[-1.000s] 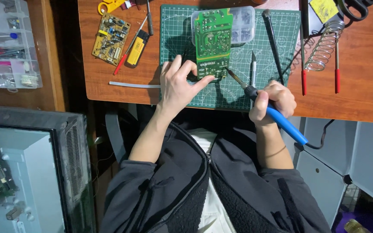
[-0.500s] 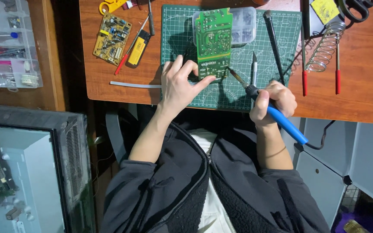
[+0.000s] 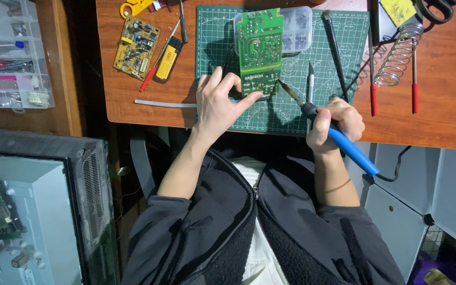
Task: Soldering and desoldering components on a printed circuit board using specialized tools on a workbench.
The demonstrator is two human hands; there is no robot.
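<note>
Green circuit board lies on the cutting mat, its near edge pinned by the left hand, fingers pressed on it. Right hand has its fingers wrapped around a blue-handled soldering iron, tip just beside the board's edge, on the wooden table.

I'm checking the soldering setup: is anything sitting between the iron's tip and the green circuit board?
Nothing visible does. The soldering iron in the right hand points its tip at the lower right edge of the green circuit board, over bare cutting mat. The left hand steadies the board from the other side.
</note>
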